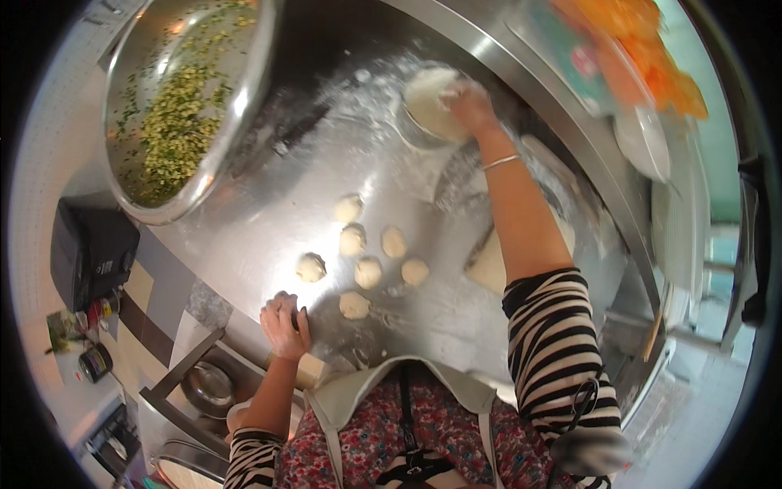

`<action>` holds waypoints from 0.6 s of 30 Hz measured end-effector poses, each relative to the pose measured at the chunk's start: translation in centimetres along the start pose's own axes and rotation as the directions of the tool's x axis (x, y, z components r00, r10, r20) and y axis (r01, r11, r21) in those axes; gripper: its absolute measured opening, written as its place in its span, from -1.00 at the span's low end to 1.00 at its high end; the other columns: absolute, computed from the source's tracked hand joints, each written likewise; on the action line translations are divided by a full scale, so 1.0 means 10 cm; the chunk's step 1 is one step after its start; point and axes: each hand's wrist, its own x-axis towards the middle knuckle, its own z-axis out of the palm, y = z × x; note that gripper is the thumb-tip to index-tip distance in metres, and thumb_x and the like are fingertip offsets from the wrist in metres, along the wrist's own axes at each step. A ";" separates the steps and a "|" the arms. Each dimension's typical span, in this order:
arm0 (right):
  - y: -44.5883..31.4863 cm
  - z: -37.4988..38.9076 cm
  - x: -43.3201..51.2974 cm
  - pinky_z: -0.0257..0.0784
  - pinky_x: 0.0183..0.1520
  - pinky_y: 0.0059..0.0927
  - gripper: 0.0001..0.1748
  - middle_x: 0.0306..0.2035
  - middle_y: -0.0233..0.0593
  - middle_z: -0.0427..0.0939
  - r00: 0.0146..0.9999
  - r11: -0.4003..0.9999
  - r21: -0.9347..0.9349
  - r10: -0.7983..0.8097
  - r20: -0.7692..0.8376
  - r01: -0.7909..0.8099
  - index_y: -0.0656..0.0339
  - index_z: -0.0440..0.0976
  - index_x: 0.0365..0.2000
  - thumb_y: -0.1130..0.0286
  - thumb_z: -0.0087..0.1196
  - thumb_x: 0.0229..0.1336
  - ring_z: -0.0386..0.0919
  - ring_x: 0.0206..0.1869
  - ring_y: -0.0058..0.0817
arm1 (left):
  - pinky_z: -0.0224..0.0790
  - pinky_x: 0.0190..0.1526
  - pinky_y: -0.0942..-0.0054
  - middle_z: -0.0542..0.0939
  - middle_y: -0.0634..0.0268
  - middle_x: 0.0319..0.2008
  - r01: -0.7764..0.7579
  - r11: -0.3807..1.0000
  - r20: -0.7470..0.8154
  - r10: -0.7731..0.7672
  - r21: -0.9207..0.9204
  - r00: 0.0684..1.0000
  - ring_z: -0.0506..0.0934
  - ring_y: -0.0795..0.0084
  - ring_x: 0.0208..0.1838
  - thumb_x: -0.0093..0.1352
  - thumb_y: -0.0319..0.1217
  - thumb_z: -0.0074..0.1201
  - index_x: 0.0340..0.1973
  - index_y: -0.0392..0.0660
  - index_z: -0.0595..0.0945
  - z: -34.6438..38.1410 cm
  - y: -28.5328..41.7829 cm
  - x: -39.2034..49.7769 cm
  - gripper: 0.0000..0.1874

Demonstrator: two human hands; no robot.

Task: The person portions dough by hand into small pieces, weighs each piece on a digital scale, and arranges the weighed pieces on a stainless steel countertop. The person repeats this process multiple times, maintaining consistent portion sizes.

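My right hand (467, 107) reaches over a round bowl of pale flour (426, 101) at the far right of the steel worktop (244, 250). Its fingers are blurred, and I cannot tell whether they pinch any flour. My left hand (286, 327) rests by the near left edge of the worktop, fingers bent, thumb apart, with nothing seen in it. Between the hands lie several small dough pieces, among them a dough piece (311, 268) closest to my left hand and another (354, 305) nearest my body. Part of a larger slab of dough (487, 260) shows beside my right forearm, which hides the rest.
A large steel basin (244, 101) with chopped green and yellow filling (177, 131) stands at the upper left. Loose flour (360, 98) is strewn around the flour bowl. A raised metal rim (489, 46) bounds the far side. Orange plastic bags (660, 67) lie beyond it.
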 end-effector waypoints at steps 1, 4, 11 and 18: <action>0.01 -0.29 -0.08 0.50 -0.12 -0.35 -0.75 -0.35 -0.17 0.69 0.978 0.976 0.162 0.114 0.172 -0.143 0.24 0.66 -0.33 0.30 0.32 -0.01 0.63 -0.28 -0.37 | 0.25 -0.05 0.10 0.54 0.01 -0.04 -0.016 1.000 0.005 0.016 -0.005 1.000 0.48 -0.01 -0.12 0.28 -0.45 0.15 -0.05 -0.17 0.57 0.04 -0.01 0.00 -0.69; -0.13 -1.11 -0.77 0.49 -0.14 -0.41 -0.72 -0.42 -0.18 0.65 0.928 0.793 0.522 0.141 0.344 -0.314 0.32 0.63 -0.23 0.33 0.26 0.10 0.57 -0.35 -0.48 | 0.25 0.03 0.05 0.55 0.01 -0.05 -0.058 0.998 0.000 0.058 0.013 0.998 0.49 -0.04 0.01 0.34 -0.43 0.10 -0.06 -0.20 0.57 0.09 -0.08 -0.03 -0.73; 0.28 -2.67 -3.46 0.50 -0.12 -0.40 -0.74 -0.38 -0.22 0.64 0.633 0.729 0.121 0.485 0.604 -0.674 0.27 0.61 -0.20 0.33 0.18 0.16 0.62 -0.27 -0.49 | 0.34 0.06 0.08 0.51 -0.04 -0.06 -0.090 0.996 0.007 0.090 0.018 0.996 0.48 -0.04 0.04 0.42 -0.40 0.08 -0.05 -0.28 0.56 0.10 -0.02 -0.07 -0.75; 0.56 -3.05 -5.69 0.50 -0.20 -0.33 -0.76 -0.42 -0.19 0.65 0.658 0.713 -0.020 0.657 0.367 -0.701 0.27 0.61 -0.32 0.28 0.19 0.12 0.60 -0.36 -0.35 | 0.28 0.16 0.07 0.51 -0.06 -0.01 -0.259 0.954 -0.006 0.261 -0.150 0.965 0.45 -0.04 0.09 0.44 -0.43 0.06 -0.04 -0.31 0.54 0.08 0.26 -0.13 -0.75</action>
